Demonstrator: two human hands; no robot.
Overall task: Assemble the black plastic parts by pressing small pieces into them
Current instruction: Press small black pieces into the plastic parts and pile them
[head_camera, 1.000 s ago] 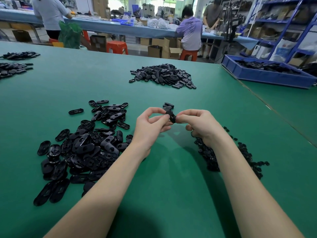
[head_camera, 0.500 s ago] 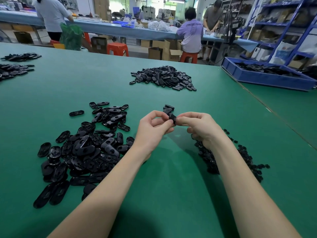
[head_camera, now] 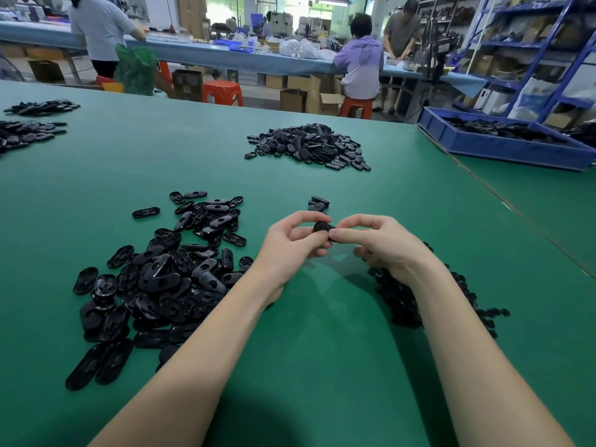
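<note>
Pinching one black oval plastic part (head_camera: 323,228) between curled left hand (head_camera: 292,245) and right hand (head_camera: 380,243), above green table (head_camera: 322,350), heap of black oval shells (head_camera: 158,279) left of it

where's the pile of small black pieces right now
In the head view the pile of small black pieces lies on the green table at the right, under and beside the right hand and its forearm.

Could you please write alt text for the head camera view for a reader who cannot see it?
Two bare hands, left hand and right hand, pinch one black plastic part together above a green table, between a pile of oval parts and a pile of small pieces.
</note>
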